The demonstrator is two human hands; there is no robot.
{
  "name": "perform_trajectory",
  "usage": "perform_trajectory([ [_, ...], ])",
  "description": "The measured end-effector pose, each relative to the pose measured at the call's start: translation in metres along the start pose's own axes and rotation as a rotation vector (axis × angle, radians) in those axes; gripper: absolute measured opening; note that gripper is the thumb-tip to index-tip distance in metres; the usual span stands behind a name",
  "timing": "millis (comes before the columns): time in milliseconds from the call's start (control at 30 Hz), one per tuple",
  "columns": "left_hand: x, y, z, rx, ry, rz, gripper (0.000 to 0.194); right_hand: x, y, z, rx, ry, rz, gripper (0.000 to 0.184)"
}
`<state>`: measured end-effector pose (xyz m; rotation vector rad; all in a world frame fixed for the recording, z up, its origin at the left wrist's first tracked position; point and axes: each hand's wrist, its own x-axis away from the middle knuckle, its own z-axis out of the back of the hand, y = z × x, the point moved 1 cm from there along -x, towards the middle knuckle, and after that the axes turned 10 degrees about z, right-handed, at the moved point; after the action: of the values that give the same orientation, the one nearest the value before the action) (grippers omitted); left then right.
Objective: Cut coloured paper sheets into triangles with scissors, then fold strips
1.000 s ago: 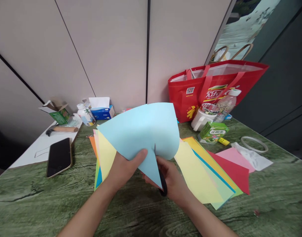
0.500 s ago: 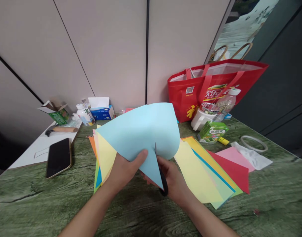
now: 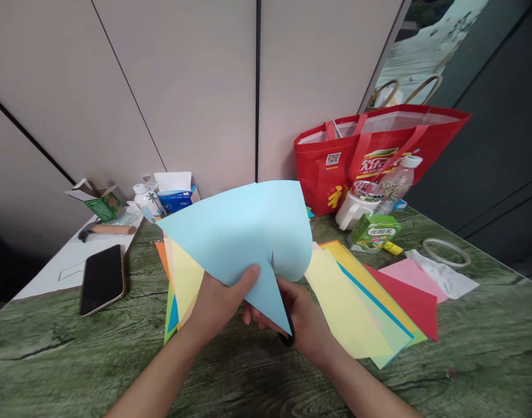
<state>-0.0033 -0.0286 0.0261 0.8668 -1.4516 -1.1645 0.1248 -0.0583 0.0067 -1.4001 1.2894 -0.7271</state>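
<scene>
A light-blue sheet of paper (image 3: 240, 226) is held up over the table, its right part curling forward. My left hand (image 3: 226, 296) is closed on its lower edge, thumb on top and fingers behind. A slit runs into the sheet, and a pointed flap hangs below it. My right hand (image 3: 303, 316) is closed round scissors (image 3: 287, 335), of which only part of a black handle shows; the blades are hidden by the paper. Coloured paper sheets (image 3: 348, 313) lie fanned on the table behind both hands, yellow uppermost.
At left are a phone (image 3: 103, 278), a hammer (image 3: 109, 230) and a white bottle (image 3: 147, 202). A red bag (image 3: 327, 174), white mug (image 3: 355, 210), plastic bottle (image 3: 399, 184) and green carton (image 3: 374, 232) stand at back right. A tape ring (image 3: 446, 253) lies at far right.
The blue sheet's left corner has swung a little left and its right edge has shifted slightly left. Both hands keep their grips; the scissor handle shows slightly less.
</scene>
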Motion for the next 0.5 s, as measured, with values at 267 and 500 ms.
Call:
perform_trajectory([
  [267,-0.0008,0.0009,0.0014,-0.02,-0.012,-0.018,0.023,0.0002,0.0017,0.0008,-0.004,0.005,-0.008,0.027],
  [500,0.0005,0.0016,0.0005,0.004,-0.033,-0.015,0.023,0.0014,0.0091,0.0024,-0.059,0.03,-0.009,0.028],
])
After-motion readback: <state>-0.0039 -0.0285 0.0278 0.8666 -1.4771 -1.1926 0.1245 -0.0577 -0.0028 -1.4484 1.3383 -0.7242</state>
